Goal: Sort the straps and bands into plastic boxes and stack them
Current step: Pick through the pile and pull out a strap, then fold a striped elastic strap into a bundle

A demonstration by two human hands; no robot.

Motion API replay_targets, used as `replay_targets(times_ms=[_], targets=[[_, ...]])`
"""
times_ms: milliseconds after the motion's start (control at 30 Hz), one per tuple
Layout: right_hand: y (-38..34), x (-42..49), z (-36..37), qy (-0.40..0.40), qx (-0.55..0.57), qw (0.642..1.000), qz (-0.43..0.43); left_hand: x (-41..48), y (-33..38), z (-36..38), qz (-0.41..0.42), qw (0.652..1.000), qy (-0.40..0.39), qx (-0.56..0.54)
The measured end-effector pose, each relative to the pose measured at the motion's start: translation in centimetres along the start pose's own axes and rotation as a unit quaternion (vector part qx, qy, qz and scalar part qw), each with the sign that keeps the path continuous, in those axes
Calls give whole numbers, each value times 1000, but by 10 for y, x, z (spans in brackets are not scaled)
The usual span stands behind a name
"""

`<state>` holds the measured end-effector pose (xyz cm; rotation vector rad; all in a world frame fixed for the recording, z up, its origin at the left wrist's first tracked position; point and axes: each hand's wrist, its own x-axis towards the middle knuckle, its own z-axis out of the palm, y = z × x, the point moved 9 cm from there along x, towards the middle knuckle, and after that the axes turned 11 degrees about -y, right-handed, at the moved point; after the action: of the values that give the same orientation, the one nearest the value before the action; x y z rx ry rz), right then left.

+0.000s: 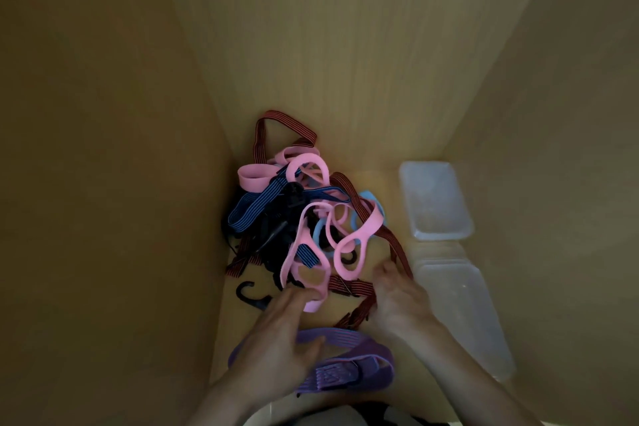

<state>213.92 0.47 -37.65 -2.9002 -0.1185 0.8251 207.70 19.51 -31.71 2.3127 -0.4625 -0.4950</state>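
Head view: a tangled pile of pink, blue and striped elastic straps (304, 218) lies unsorted, clear plastic boxes (435, 201) just right of it, left hand (280, 332) straight-fingered on its pink rubbery band (313, 304), right hand (397, 301) grip unclear, probably untangling.

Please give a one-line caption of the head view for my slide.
The left hand and right hand reach into a tangle of pink, blue and striped bands beside clear plastic boxes.

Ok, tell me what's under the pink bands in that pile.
Showing beneath the pink bands: a blue striped strap, red-and-black striped straps, a light blue band and black hooks. Whatever lies deeper in the dark middle of the tangle is covered.
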Motion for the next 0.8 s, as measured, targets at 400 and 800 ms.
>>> replay_targets(times_ms=[400,800], targets=[[22,-26,-97,97,225,969,-33,12,-2,-21,-9,992,58,-113],[-4,-70,-252,97,492,836,-225,30,28,-47,-14,937,109,-330]])
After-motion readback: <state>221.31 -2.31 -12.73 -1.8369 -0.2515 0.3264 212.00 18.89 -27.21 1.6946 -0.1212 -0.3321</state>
